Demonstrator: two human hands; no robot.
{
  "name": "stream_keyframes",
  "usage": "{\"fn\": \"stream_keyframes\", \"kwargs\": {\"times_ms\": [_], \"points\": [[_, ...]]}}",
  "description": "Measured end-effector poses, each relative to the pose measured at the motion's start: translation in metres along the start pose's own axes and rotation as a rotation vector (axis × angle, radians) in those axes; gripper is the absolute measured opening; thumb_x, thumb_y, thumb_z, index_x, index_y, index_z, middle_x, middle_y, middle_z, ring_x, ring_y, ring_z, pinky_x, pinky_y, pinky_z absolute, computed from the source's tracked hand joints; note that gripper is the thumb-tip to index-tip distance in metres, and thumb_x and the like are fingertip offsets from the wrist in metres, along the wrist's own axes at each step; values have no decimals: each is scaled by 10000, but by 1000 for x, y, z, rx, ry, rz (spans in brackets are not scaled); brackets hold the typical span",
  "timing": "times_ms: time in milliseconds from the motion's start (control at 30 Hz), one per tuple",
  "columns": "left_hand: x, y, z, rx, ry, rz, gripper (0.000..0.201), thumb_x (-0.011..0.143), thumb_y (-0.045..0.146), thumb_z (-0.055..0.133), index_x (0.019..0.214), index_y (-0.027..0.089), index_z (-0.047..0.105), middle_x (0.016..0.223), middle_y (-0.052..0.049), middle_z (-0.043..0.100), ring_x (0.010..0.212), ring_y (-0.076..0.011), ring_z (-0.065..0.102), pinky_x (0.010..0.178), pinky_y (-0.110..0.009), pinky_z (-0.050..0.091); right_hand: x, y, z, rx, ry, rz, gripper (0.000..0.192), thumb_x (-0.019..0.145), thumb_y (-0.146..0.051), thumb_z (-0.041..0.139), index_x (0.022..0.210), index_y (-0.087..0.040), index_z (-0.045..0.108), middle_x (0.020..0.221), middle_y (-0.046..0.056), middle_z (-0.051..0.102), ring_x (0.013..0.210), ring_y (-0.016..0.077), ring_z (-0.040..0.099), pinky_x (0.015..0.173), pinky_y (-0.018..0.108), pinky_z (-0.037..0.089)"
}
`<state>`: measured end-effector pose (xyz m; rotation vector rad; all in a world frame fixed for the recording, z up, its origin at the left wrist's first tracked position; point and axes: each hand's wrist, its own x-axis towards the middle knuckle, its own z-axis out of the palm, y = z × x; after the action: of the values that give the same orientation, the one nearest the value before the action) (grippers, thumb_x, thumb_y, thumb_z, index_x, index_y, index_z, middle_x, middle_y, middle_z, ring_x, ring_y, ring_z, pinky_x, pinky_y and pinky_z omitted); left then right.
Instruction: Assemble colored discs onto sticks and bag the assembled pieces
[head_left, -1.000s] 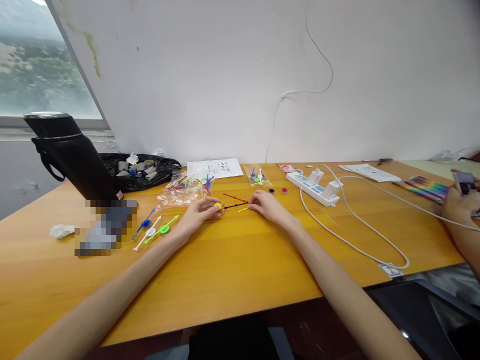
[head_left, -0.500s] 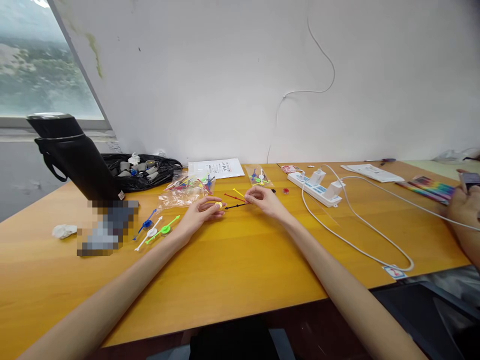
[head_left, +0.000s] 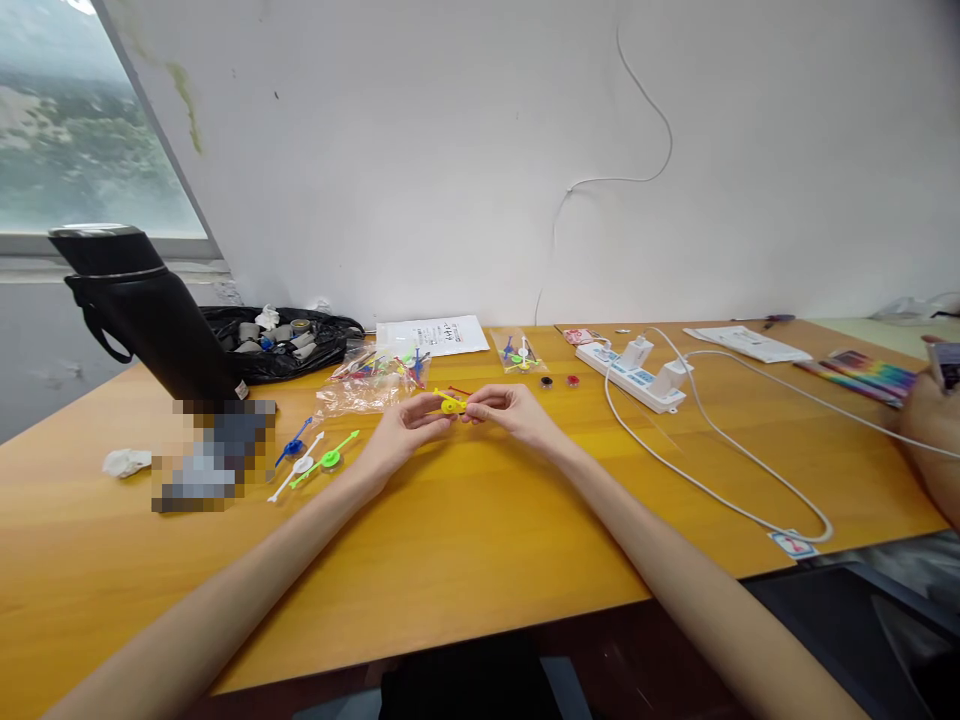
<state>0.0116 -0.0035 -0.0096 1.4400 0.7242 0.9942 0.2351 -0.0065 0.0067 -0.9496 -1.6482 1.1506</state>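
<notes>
Left hand (head_left: 401,432) and right hand (head_left: 510,412) pinch a small yellow disc-and-pointer piece (head_left: 451,404) between fingertips, apparently mid-fit; a skewed push could bend the thin pointer or drop it onto the table (head_left: 480,530).

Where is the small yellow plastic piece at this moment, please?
In the head view, the yellow piece is held just above the table between the left hand and right hand, in front of the clear bags.

Black flask (head_left: 142,310), white power strip (head_left: 632,377)
</notes>
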Motion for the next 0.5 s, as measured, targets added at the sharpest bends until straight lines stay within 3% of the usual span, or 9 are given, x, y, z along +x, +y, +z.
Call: {"fn": "stream_keyframes", "kwargs": {"times_ms": [200,367,500], "points": [[-4,9,4,46,39,98,502,793,389,797,1248,210,686,1324,-109,699,1131,-283,704,1060,-455,522,-8,-12,18,-219,43,-188,256,871,-427,732,890,-172,745,864,54,766,823,184,708,820,319,544],[-10,17,8,183,64,249,378,842,358,743,1186,204,732,1310,-101,705,1166,-274,676,1066,-433,518,-12,-17,16,-550,67,-434,158,945,-364,663,932,-231,747,923,47,757,877,198,691,850,341,538],[-12,21,12,182,84,273,366,831,361,756,1164,209,744,1277,-91,723,1166,-270,678,1073,-428,512,-13,-19,13,-663,90,-509,168,966,-364,637,931,-232,734,901,50,744,852,200,671,828,345,539]]}}
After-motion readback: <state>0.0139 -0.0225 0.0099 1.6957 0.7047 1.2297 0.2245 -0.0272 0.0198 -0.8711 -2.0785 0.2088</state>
